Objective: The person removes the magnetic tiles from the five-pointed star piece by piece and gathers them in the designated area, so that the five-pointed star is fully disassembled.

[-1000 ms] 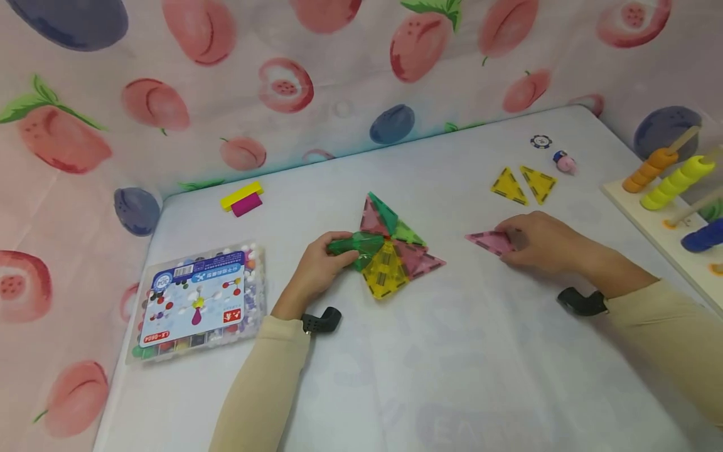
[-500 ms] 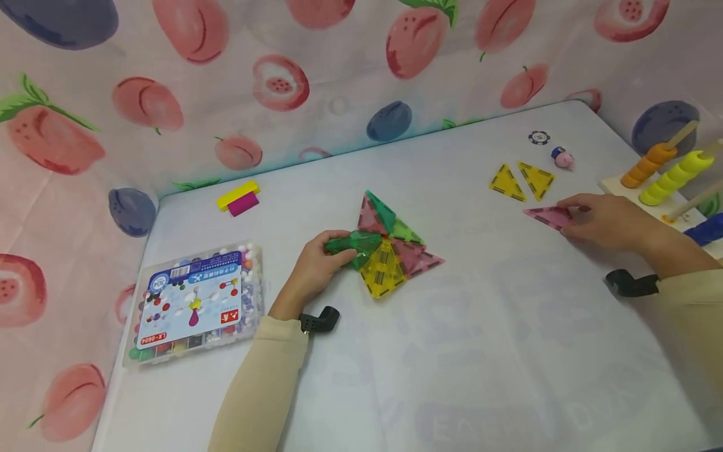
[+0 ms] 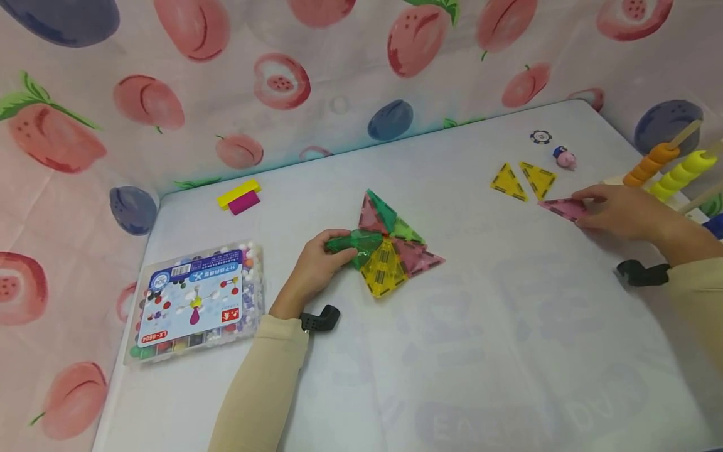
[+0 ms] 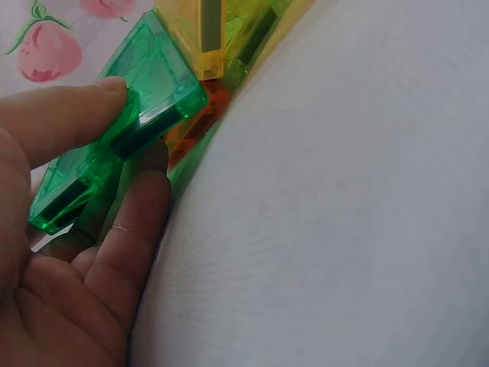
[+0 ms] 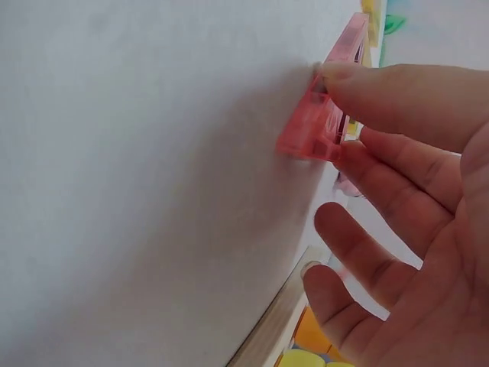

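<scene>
My left hand [image 3: 317, 263] pinches a green translucent magnetic tile [image 4: 157, 76] between thumb and fingers. That tile is part of a fan-like cluster of triangular tiles, with yellow tiles [image 3: 385, 270], pink tiles [image 3: 417, 256] and a teal tile [image 3: 383, 212] around it. Over at the right, my right hand [image 3: 632, 213] holds a pink triangular tile [image 3: 563, 208] by thumb and fingertips. In the right wrist view this pink tile [image 5: 315, 122] is tilted close to the tabletop; whether it touches is unclear. Two yellow triangular tiles [image 3: 508, 183] lie just beyond its tip.
A clear box of molecule-model parts [image 3: 192, 304] lies at the left. Behind it are a yellow and a magenta block [image 3: 244, 202]. At the back right sit a poker chip [image 3: 540, 137] and a small pink figurine [image 3: 565, 157], beside a wooden bead stacker [image 3: 661, 164].
My right hand has carried the pink triangle rightward and away from the cluster, to near the two yellow triangles. The left hand stays at the green tile.
</scene>
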The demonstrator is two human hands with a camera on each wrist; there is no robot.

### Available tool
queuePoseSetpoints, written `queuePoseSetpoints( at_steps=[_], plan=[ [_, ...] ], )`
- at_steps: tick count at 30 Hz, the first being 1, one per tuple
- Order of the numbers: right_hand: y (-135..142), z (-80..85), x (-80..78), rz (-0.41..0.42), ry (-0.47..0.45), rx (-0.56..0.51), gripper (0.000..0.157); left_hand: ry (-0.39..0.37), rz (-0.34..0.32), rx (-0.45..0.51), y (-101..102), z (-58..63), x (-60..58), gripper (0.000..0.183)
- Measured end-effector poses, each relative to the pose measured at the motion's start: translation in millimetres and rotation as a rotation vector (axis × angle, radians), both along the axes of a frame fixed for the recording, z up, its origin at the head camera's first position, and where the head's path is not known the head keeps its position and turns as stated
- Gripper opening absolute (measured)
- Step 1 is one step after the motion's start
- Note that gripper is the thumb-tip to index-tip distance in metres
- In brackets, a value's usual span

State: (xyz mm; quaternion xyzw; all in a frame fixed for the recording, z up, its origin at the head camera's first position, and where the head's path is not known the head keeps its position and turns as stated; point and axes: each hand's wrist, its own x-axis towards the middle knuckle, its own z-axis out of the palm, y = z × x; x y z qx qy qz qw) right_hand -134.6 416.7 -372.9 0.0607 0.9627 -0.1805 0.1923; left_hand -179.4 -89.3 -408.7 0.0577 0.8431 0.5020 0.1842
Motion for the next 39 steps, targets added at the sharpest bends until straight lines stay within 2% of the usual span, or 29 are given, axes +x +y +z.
queuePoseSetpoints(
  at_steps=[3,6,10,14,19,22,25,30,34,39],
  plan=[
    [-6.8,5.6,2.4,-0.017,0.027,-0.037,0.078,-0.002,-0.001,0.0,0.4,0.5,0.4,0.042],
    [-28.6,14.8,5.5,-0.004,0.106,-0.072,0.073,-0.001,-0.002,-0.006,0.2,-0.1,0.2,0.043],
    [-73.9,24.0,7.5,0.092,0.196,-0.141,0.061,0.002,-0.003,-0.002,-0.6,-1.8,-0.8,0.044],
    [-123.8,21.4,6.2,0.222,0.169,-0.245,0.054,-0.002,0.0,0.006,-1.3,-2.5,-1.7,0.044],
    [-176.1,6.9,1.3,0.409,0.117,-0.348,0.049,-0.004,0.002,0.007,-0.8,-2.5,-0.9,0.042],
    [-197.3,0.3,-1.5,0.458,0.097,-0.402,0.043,-0.002,0.003,0.009,-0.9,-2.8,-0.9,0.042],
    [-210.1,-4.2,-4.2,0.465,0.098,-0.444,0.038,-0.002,0.001,0.01,-0.7,-2.7,-0.3,0.042],
    [-220.0,-7.1,-6.4,0.454,0.133,-0.472,0.039,-0.003,0.0,0.004,-0.4,-3.4,0.3,0.042],
    [-223.6,-5.7,-5.6,0.448,0.163,-0.447,0.042,0.006,-0.003,0.003,-0.8,-4.3,-0.8,0.043],
    [-225.6,-5.2,-2.7,0.456,0.142,-0.404,0.046,0.012,-0.001,-0.002,-2.0,-5.6,-1.7,0.044]
  ],
)
